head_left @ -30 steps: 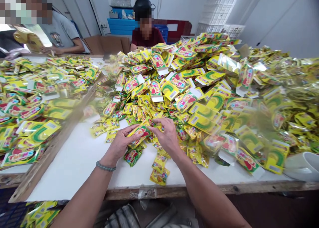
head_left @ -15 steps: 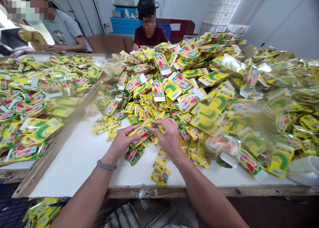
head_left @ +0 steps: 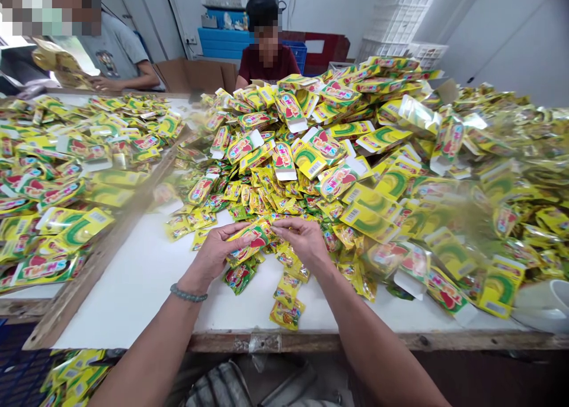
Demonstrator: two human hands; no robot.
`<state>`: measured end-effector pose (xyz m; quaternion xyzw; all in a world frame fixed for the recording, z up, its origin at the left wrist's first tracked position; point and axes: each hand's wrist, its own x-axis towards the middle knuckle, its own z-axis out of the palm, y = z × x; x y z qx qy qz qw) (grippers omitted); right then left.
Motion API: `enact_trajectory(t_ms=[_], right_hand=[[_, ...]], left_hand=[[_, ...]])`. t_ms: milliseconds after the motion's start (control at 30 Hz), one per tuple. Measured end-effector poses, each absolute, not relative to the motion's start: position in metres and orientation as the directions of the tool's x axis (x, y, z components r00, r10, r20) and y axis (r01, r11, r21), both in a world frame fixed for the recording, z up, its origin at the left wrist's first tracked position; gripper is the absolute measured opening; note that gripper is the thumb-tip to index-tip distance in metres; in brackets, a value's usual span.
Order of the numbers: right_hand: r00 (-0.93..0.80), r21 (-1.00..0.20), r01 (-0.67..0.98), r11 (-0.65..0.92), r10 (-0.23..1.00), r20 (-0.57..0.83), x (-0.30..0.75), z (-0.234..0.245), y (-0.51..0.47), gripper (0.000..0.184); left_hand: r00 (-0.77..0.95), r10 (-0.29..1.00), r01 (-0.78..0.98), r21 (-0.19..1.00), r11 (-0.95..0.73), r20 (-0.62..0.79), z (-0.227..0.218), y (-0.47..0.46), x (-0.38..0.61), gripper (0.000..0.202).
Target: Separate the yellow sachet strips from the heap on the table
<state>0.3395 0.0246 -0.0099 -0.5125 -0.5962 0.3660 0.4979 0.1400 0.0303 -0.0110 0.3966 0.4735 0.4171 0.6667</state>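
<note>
My left hand is curled around a small stack of yellow snack packets with red and green print, held just above the white table. My right hand pinches the right end of the same stack with thumb and fingertips. Both hands hover at the near edge of a huge heap of yellow packets and flat yellow cartons. Loose small packets lie on the table below my hands.
A wooden rail splits the table; more yellow packets cover the left part. Two people sit across the table: one at far left, one in a dark red shirt. A white bowl sits at the right edge. White crates stand behind.
My right hand has drawn back slightly toward me and lifted from the heap, now pinching the stack's end. The left hand has kept its hold in the same place.
</note>
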Motion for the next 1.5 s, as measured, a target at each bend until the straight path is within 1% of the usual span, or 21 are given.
enact_trajectory(t_ms=[100, 167, 300, 367, 467, 533, 600, 700, 767, 833, 1033, 1100, 1200, 1333, 1433, 1500], right_hand=[[0.038, -0.854, 0.401, 0.332, 0.925, 0.377, 0.340, -0.006, 0.023, 0.007], [-0.015, -0.779, 0.481, 0.401, 0.893, 0.450, 0.338, -0.004, 0.021, 0.008], [-0.110, -0.664, 0.593, 0.456, 0.862, 0.494, 0.333, -0.006, 0.018, 0.010], [-0.107, -0.648, 0.610, 0.457, 0.857, 0.504, 0.332, -0.008, 0.017, 0.010], [-0.068, -0.711, 0.547, 0.441, 0.870, 0.488, 0.332, -0.008, 0.017, 0.009], [-0.034, -0.785, 0.481, 0.391, 0.903, 0.429, 0.333, -0.009, 0.018, 0.010], [-0.009, -0.871, 0.383, 0.309, 0.944, 0.331, 0.334, -0.010, 0.020, 0.013], [-0.043, -0.976, 0.158, 0.151, 0.988, 0.146, 0.334, -0.013, 0.022, 0.021], [-0.092, -0.998, 0.033, 0.055, 0.994, 0.052, 0.333, -0.015, 0.022, 0.027], [-0.129, -1.000, -0.019, 0.013, 0.991, 0.015, 0.331, -0.016, 0.022, 0.030], [-0.213, -0.998, -0.052, 0.039, 0.976, 0.049, 0.320, -0.015, 0.017, 0.027], [-0.233, -0.998, -0.018, 0.067, 0.970, 0.070, 0.315, -0.015, 0.015, 0.027], [-0.188, -0.990, 0.063, 0.124, 0.976, 0.110, 0.311, -0.017, 0.014, 0.032], [-0.100, -0.984, 0.113, 0.134, 0.987, 0.123, 0.315, -0.020, 0.016, 0.042], [-0.103, -0.968, 0.179, 0.176, 0.982, 0.159, 0.319, -0.020, 0.018, 0.045], [-0.095, -0.949, 0.222, 0.225, 0.973, 0.209, 0.322, -0.018, 0.018, 0.047]], left_hand=[[0.190, 0.947, -0.170, 0.941, 0.293, -0.261, -0.012, 0.031, 0.141, 0.051], [0.188, 0.952, -0.155, 0.950, 0.273, -0.243, -0.012, 0.032, 0.141, 0.049], [0.163, 0.964, -0.106, 0.967, 0.230, -0.211, -0.013, 0.032, 0.142, 0.047], [0.150, 0.968, -0.093, 0.972, 0.215, -0.199, -0.013, 0.032, 0.142, 0.048], [0.178, 0.957, -0.126, 0.959, 0.254, -0.230, -0.014, 0.031, 0.142, 0.049], [0.197, 0.943, -0.174, 0.937, 0.303, -0.269, -0.014, 0.030, 0.143, 0.050], [0.195, 0.933, -0.220, 0.914, 0.342, -0.302, -0.013, 0.031, 0.143, 0.050], [0.178, 0.921, -0.282, 0.879, 0.384, -0.346, -0.010, 0.031, 0.144, 0.049], [0.167, 0.916, -0.322, 0.858, 0.400, -0.365, -0.008, 0.031, 0.145, 0.048], [0.164, 0.914, -0.351, 0.844, 0.406, -0.371, -0.006, 0.030, 0.145, 0.047], [0.170, 0.912, -0.368, 0.834, 0.411, -0.374, -0.007, 0.030, 0.146, 0.044], [0.184, 0.915, -0.361, 0.841, 0.404, -0.360, -0.008, 0.030, 0.147, 0.045], [0.201, 0.918, -0.344, 0.852, 0.394, -0.343, -0.007, 0.030, 0.150, 0.045], [0.251, 0.917, -0.295, 0.877, 0.379, -0.311, -0.008, 0.030, 0.153, 0.043], [0.275, 0.912, -0.250, 0.893, 0.375, -0.305, -0.009, 0.030, 0.154, 0.038], [0.240, 0.920, -0.255, 0.894, 0.368, -0.310, -0.008, 0.031, 0.153, 0.037]])
